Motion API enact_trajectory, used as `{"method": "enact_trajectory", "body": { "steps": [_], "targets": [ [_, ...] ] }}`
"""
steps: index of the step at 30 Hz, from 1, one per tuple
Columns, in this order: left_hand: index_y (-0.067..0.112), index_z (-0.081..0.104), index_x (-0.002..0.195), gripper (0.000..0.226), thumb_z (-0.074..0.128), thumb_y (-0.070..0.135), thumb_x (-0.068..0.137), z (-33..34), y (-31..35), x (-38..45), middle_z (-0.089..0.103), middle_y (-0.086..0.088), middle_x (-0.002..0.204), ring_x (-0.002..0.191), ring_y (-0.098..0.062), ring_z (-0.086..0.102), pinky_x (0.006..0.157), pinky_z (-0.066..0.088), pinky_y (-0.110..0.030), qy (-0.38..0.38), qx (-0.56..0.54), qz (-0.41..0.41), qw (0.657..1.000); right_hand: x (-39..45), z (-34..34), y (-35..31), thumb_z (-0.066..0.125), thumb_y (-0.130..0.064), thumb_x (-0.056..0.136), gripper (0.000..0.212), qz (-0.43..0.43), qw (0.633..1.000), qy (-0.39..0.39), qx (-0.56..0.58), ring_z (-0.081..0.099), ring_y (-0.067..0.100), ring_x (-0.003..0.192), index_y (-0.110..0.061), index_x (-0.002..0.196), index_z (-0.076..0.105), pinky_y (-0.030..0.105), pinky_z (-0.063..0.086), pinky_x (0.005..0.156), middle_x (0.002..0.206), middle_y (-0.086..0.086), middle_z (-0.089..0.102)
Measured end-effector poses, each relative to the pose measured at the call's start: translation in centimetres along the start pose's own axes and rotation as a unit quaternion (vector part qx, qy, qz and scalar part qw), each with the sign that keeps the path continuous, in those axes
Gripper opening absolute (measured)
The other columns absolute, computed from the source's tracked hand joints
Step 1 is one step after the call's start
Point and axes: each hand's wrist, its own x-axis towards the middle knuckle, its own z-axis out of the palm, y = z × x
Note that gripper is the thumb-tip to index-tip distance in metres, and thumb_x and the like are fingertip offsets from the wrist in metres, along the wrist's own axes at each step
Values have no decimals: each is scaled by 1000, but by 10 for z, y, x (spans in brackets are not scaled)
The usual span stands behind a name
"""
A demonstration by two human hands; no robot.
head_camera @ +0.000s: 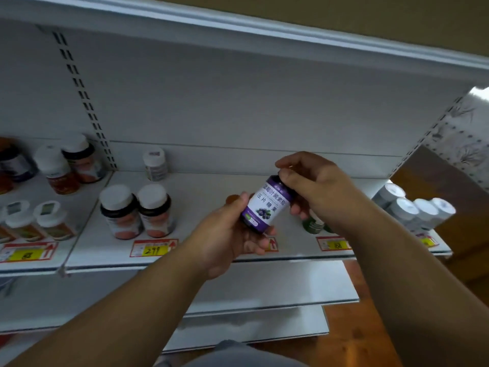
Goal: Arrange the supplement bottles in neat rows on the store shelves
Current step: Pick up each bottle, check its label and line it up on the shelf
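Observation:
Both hands hold a purple-and-white supplement bottle (267, 205), tilted, in front of the white shelf (211, 252). My left hand (227, 231) grips its lower end from below. My right hand (315, 186) pinches its dark cap from above. Two white-capped bottles with pink labels (137, 210) stand side by side at the shelf's front left. A small white bottle (155, 164) stands alone at the back. A green bottle (313, 223) shows partly behind my right wrist.
Several more bottles (53, 170) stand on the neighbouring shelf section at left. Grey-white bottles (412, 207) cluster at the shelf's right end. Red-yellow price tags (153, 247) line the front edge. Another shelf (238, 35) hangs overhead, lower shelves and wooden floor (370, 335) lie below.

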Motion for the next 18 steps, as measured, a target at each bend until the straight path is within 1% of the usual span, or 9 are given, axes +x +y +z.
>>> {"method": "enact_trajectory", "body": {
  "steps": [2, 4, 6, 7, 10, 11, 14, 16, 18],
  "targets": [
    [16, 64, 107, 36, 40, 42, 100, 12, -11, 8, 69, -18, 89, 65, -21, 65, 58, 54, -29, 74, 118, 51, 989, -4, -21, 16, 59, -32, 93, 17, -1, 1000, -5, -18, 59, 13, 51, -29, 109, 61, 26, 48, 49, 90, -1, 68],
    [27, 65, 95, 23, 46, 37, 100, 15, -18, 16, 69, 0, 90, 72, -9, 66, 61, 53, -21, 175, 302, 155, 924, -3, -36, 31, 60, -38, 90, 19, -2, 997, -5, -72, 62, 10, 56, -34, 109, 60, 24, 48, 53, 95, -6, 66],
    [30, 63, 93, 14, 50, 33, 97, 10, -22, 22, 65, 14, 87, 78, -2, 61, 64, 47, -16, 223, 455, 250, 825, 1, -46, 44, 61, -41, 88, 20, -7, 989, -4, -146, 62, 7, 65, -36, 108, 57, 22, 47, 54, 96, -11, 64],
    [28, 62, 94, 12, 52, 32, 95, 7, -22, 25, 62, 16, 87, 79, -3, 58, 65, 44, -19, 234, 526, 285, 766, 4, -48, 49, 61, -42, 88, 22, -16, 981, -5, -193, 62, 7, 72, -36, 109, 56, 22, 47, 57, 96, -12, 63],
    [18, 64, 105, 29, 61, 38, 84, -8, -18, 42, 60, 0, 101, 93, -22, 54, 77, 40, -32, 228, 702, 337, 585, 20, -41, 65, 60, -37, 88, 30, -51, 939, -26, -338, 56, 17, 89, -28, 115, 53, 30, 46, 72, 102, -3, 59],
    [16, 62, 115, 43, 63, 44, 82, -13, -16, 49, 59, -6, 111, 101, -28, 53, 84, 40, -36, 211, 742, 318, 551, 27, -36, 69, 59, -35, 89, 31, -53, 925, -39, -375, 55, 20, 90, -25, 117, 51, 31, 44, 74, 102, 0, 58],
    [27, 38, 140, 77, 57, 67, 77, -22, -13, 75, 45, -5, 139, 122, -30, 43, 99, 33, -44, 153, 823, 151, 526, 45, -17, 81, 56, -31, 91, 31, -16, 898, -97, -428, 54, 25, 93, -20, 119, 47, 35, 44, 78, 105, 4, 55],
    [34, 37, 134, 69, 51, 72, 78, -29, -15, 89, 54, 1, 126, 106, -24, 51, 86, 38, -38, 127, 849, 119, 499, 51, -6, 88, 54, -30, 92, 30, -1, 895, -132, -427, 55, 27, 93, -20, 119, 46, 39, 47, 81, 106, 5, 53],
    [35, 44, 113, 50, 49, 70, 79, -32, -15, 94, 60, 6, 98, 79, -17, 48, 68, 33, -33, 122, 854, 150, 483, 53, 1, 94, 52, -29, 92, 30, -6, 897, -152, -414, 55, 26, 92, -20, 120, 45, 41, 48, 81, 105, 5, 52]
  ]
}}
